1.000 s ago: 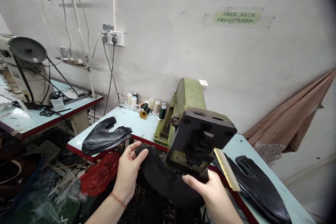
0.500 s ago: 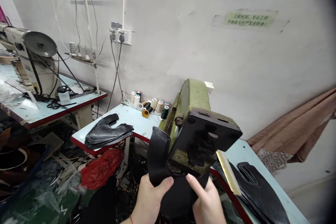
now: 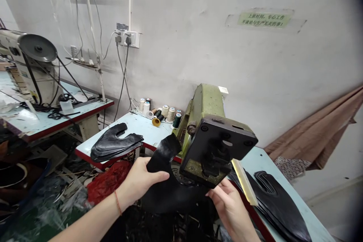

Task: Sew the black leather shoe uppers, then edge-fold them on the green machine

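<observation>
A curved black leather piece (image 3: 167,197) is in front of the green machine (image 3: 208,100), its inner curve at the work area under the black head plate (image 3: 218,147). My left hand (image 3: 138,179) grips the left part of the piece, thumb on top and fingers hidden behind it. At the right end of the piece, just below the machine head, my right hand (image 3: 228,200) has its thumb and fingertips closed on the edge. The far right end is partly hidden by that hand and the head.
Stacked black leather pieces lie on the left table (image 3: 115,141) and on the right side (image 3: 278,204). Thread spools (image 3: 171,114) stand near the wall. A yellowish strip (image 3: 245,183) juts out beside the machine. A red plastic bag (image 3: 109,181) lies below, and another sewing machine (image 3: 36,68) stands left.
The leather piece has swung and shifted left, away from the machine head. My left hand has moved left and up with it, while my right hand now sits at its right end.
</observation>
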A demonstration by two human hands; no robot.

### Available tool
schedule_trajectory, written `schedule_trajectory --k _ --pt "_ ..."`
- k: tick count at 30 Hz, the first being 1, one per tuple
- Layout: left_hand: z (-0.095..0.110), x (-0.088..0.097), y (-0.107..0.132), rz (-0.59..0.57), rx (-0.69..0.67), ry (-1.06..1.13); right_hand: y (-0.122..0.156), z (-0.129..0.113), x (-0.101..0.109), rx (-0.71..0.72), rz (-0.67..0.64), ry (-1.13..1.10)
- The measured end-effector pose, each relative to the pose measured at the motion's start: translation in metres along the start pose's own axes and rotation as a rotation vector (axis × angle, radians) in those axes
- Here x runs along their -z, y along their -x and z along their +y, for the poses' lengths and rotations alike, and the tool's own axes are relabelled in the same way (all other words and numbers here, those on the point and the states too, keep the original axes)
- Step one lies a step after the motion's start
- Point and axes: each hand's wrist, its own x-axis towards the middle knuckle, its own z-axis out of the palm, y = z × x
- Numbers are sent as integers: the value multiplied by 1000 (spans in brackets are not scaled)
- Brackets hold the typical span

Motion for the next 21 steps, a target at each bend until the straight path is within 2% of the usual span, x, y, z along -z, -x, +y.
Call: schedule_trajectory --k 4,12,18,21 --pt "18 16 -2 -48 54 -56 8 8 -7 -20 53 -7" --pt "18 42 -1 -74 157 2 32 28 -43 -24 255 -129" --pt "19 53 6 -84 170 14 37 40 -56 -36 262 -138" --pt "12 63 10 -76 105 -26 36 43 -63 -26 255 -90"
